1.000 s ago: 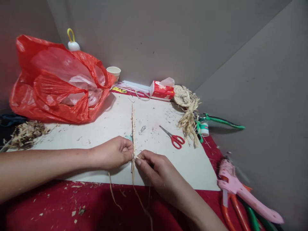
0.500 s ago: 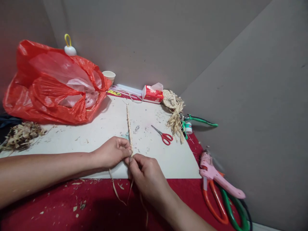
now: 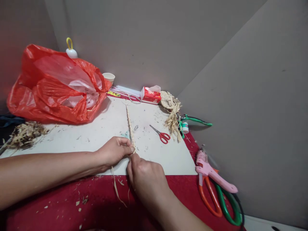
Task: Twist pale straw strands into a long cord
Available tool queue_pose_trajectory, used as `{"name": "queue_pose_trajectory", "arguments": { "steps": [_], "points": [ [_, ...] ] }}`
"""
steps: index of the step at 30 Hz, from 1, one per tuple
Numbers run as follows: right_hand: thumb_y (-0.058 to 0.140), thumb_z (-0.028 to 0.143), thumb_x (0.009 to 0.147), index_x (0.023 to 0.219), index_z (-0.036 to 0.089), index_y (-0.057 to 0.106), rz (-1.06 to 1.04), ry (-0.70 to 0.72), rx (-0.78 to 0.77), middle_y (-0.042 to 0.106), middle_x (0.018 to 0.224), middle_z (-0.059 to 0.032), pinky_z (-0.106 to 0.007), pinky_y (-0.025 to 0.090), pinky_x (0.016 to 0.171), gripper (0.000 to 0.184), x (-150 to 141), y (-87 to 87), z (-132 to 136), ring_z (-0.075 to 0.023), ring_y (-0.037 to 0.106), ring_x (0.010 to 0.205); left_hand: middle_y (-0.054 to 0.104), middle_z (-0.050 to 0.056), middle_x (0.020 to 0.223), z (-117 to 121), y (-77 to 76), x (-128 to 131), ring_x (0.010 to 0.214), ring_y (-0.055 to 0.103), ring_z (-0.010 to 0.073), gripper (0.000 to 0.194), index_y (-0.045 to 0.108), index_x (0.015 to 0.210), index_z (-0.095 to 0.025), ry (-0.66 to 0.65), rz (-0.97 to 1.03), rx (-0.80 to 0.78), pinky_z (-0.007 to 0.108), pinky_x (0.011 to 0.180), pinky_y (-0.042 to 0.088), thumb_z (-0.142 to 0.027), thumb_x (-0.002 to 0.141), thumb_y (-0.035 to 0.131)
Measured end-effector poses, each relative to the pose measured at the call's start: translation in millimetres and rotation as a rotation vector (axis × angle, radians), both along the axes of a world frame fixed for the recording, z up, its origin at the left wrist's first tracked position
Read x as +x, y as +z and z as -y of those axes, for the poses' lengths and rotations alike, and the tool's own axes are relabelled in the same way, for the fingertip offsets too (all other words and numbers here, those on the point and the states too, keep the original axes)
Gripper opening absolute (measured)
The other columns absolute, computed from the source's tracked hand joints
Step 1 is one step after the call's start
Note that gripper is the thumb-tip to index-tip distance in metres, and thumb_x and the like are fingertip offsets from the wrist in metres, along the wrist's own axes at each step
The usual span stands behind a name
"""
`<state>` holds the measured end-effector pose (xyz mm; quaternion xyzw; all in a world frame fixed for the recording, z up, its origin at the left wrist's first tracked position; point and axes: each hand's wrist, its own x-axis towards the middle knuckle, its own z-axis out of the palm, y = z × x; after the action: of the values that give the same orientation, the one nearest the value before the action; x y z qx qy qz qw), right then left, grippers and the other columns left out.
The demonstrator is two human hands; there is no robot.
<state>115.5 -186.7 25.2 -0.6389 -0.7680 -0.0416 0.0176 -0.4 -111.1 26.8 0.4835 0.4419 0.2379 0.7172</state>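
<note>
Straw-coloured fibre made up the narrow braid (image 3: 129,123), which ran lengthwise over the white sheet (image 3: 178,160). The left hand (image 3: 113,150) pinched the braid's near end between thumb and fingers; the right hand (image 3: 148,173) was curled tight just below, apparently gripping the same end, though its fingers hid exactly what they held. A loose strand (image 3: 116,187) hung below the left wrist; whether it joined the braid could not be told. From the braid's far tip to the hands, the plaiting looked done; how much fibre was left to work was hidden. Right of the braid lay the scissors (image 3: 161,134), and the stretch of sheet between gave some room for moving. The sheet's near edge ran under the right hand, on the red-covered desk (image 3: 60,199). Farther right of the braid sat a pink glue gun (image 3: 211,173); well to its left slumped a red bag (image 3: 55,89).
</note>
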Motion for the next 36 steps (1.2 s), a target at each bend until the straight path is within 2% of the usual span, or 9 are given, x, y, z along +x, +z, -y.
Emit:
{"name": "queue_pose_trajectory", "arguments": {
  "steps": [4,10,13,15,18,21,25,30,36],
  "points": [
    [0.049,0.009,0.081,0.08,0.016,0.056,0.045,0.019,-0.006,0.063,0.057,-0.0042,-0.029,0.019,0.042,0.01,-2,-5.7,3,-0.02,0.061,0.046,0.038,-0.01,0.041,4,2.2,1,0.032,0.022,0.0026,0.013,0.052,0.063,-0.017,0.006,-0.066,-0.097,0.019,0.039,0.017,-0.022,0.074,0.056],
    [0.047,0.003,0.075,0.08,0.012,0.059,0.002,0.101,-0.208,0.064,0.063,-0.013,-0.027,0.025,0.041,0.015,-14,-8.0,12,-0.0221,0.061,0.05,0.052,-0.007,0.053,6,-5.8,4,0.029,0.023,0.0017,0.012,0.048,0.068,-0.018,-0.014,-0.008,-0.109,0.02,0.033,0.014,-0.023,0.078,0.053],
    [0.053,0.015,0.079,0.069,0.016,0.058,-0.278,0.113,-0.306,0.062,0.057,-0.0077,-0.025,0.026,0.042,0.011,-6,2.9,19,-0.0165,0.054,0.045,0.048,-0.009,0.05,5,-3.8,2,0.028,0.023,0.0019,0.011,0.048,0.069,-0.018,-0.003,0.005,-0.114,0.019,0.032,0.014,-0.022,0.078,0.053],
    [0.053,0.029,0.083,0.059,0.018,0.053,-0.501,0.061,-0.303,0.057,0.05,-0.0022,-0.023,0.028,0.042,0.025,8,14.3,19,-0.0122,0.048,0.043,0.048,-0.009,0.05,4,-0.2,-2,0.028,0.023,0.0021,0.01,0.048,0.07,-0.019,-0.007,0.017,-0.118,0.019,0.032,0.013,-0.022,0.077,0.054],
    [0.046,0.038,0.087,0.078,0.018,0.057,-0.879,-0.198,-0.177,0.058,0.059,-0.0011,-0.021,0.035,0.047,0.024,31,27.2,7,-0.0109,0.049,0.048,0.049,-0.008,0.05,1,4.4,-7,0.029,0.023,0.0021,0.009,0.05,0.072,-0.018,-0.034,0.018,-0.106,0.019,0.032,0.013,-0.023,0.077,0.056],
    [0.05,0.045,0.085,0.106,0.017,0.053,-1.264,-0.327,-0.447,0.054,0.052,0.0032,-0.02,0.029,0.038,0.035,40,25.5,-14,-0.0087,0.042,0.037,0.051,-0.007,0.052,-1,6.1,-10,0.031,0.023,0.0021,0.009,0.051,0.073,-0.018,-0.053,0.015,-0.088,0.019,0.033,0.013,-0.024,0.077,0.057],
    [0.055,0.045,0.082,0.091,0.015,0.055,-1.563,-0.195,-0.847,0.047,0.046,0.007,-0.017,0.019,0.032,0.032,33,11.6,-32,-0.0048,0.03,0.032,0.053,-0.005,0.053,-1,4.7,-10,0.036,0.03,0.0028,0.01,0.052,0.072,-0.016,-0.06,0.046,-0.03,0.018,0.04,0.02,-0.024,0.076,0.057],
    [0.06,0.045,0.079,0.078,0.015,0.053,-1.66,-0.221,-1.006,0.038,0.049,0.0098,-0.015,0.011,0.032,0.031,33,4.2,-39,-0.0019,0.022,0.035,0.056,-0.002,0.056,-1,-1.9,-13,0.055,0.048,0.0078,0.01,0.054,0.067,-0.014,-0.052,0.073,0.103,0.021,0.058,0.036,-0.02,0.074,0.058],
    [0.059,0.04,0.079,0.071,0.016,0.05,-1.761,-0.23,-1.162,0.037,0.049,0.0098,-0.015,0.008,0.032,0.027,38,1.3,-44,-0.0013,0.019,0.034,0.059,0.001,0.064,-6,-3.9,-18,0.061,0.051,0.0099,0.013,0.058,0.07,-0.013,-0.151,0.009,0.269,0.023,0.062,0.039,-0.023,0.078,0.055]
  ]
}}
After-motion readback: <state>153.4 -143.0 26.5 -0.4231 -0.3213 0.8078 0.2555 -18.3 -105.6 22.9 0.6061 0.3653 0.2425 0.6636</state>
